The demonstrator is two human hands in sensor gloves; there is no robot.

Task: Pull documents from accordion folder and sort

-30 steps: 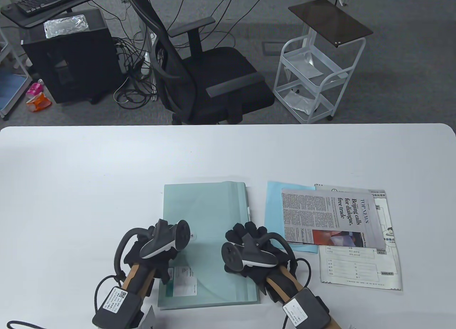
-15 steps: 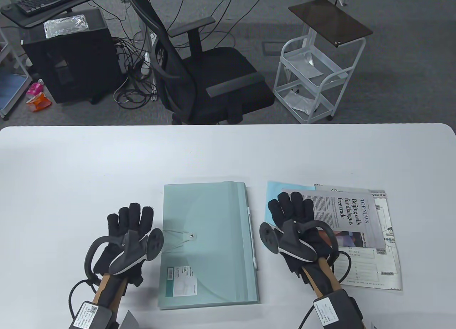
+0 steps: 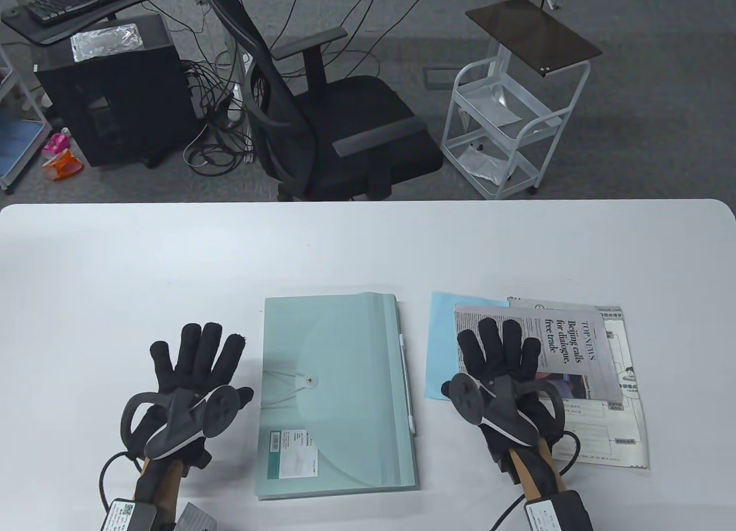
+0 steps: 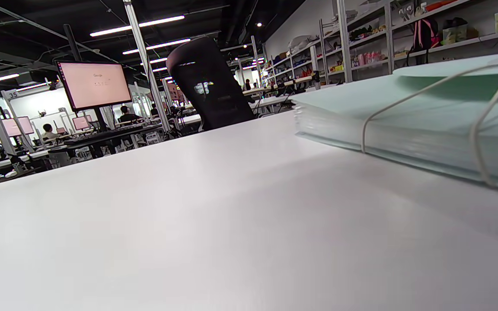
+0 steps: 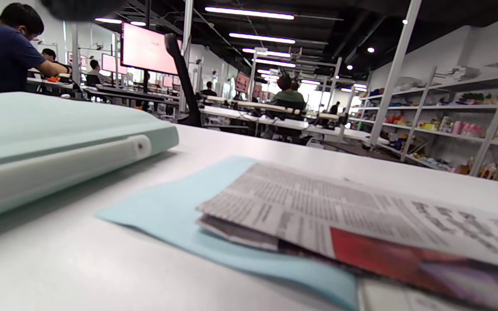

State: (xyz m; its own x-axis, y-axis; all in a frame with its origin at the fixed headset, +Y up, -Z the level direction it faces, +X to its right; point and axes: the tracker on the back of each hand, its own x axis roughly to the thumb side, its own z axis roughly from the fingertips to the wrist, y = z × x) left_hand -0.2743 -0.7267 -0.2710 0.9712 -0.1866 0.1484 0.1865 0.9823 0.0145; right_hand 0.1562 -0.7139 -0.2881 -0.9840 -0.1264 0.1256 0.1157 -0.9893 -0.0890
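Observation:
A pale green accordion folder [image 3: 336, 393] lies closed on the white table [image 3: 368, 249], its elastic cord looped to the button [image 3: 311, 379]. It also shows in the left wrist view [image 4: 413, 116] and the right wrist view [image 5: 54, 138]. My left hand [image 3: 195, 358] rests flat on the table left of the folder, fingers spread, empty. My right hand [image 3: 497, 352] lies flat, fingers spread, on the folded newspaper [image 3: 552, 347]. The newspaper tops a light blue sheet [image 3: 440, 347] and a white printed form [image 3: 598, 433].
An office chair [image 3: 339, 122] and a white trolley [image 3: 512, 134] stand beyond the table's far edge. A computer tower [image 3: 109, 94] stands at the back left. Bare table surface stretches to the left and behind the folder.
Both hands left the folder and moved outward. The left hand went to the bare table on the left; the right hand went onto the newspaper. Both opened flat with fingers spread.

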